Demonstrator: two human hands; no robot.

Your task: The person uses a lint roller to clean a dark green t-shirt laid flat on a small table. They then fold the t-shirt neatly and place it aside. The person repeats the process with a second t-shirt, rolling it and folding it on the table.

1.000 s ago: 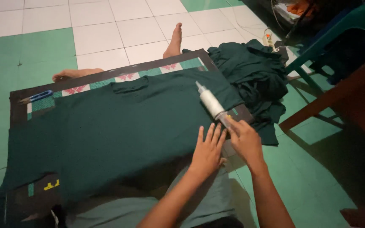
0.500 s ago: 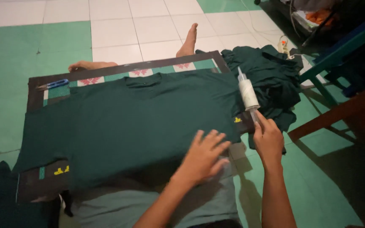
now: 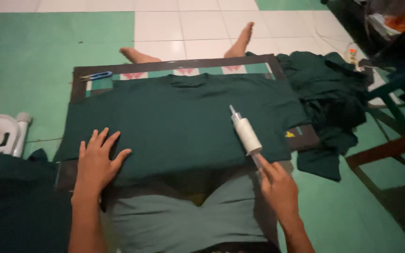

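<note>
A dark green T-shirt (image 3: 183,117) lies spread flat on a dark-framed board (image 3: 174,64) across my lap. My left hand (image 3: 97,161) presses flat, fingers apart, on the shirt's lower left part. My right hand (image 3: 280,187) grips the handle of a white lint roller (image 3: 245,132), whose roll rests on the shirt's right side. My two bare feet stick out beyond the board's far edge.
A pile of dark green garments (image 3: 333,93) lies right of the board. Small blue snips (image 3: 97,75) sit on the board's far left corner. A white plastic object (image 3: 1,136) stands at left, more dark cloth (image 3: 15,206) at lower left, and chair legs (image 3: 390,145) at right.
My left hand has slid from the shirt's right side across to its lower left. The roller has come down and leftward onto the shirt. The view has shifted right.
</note>
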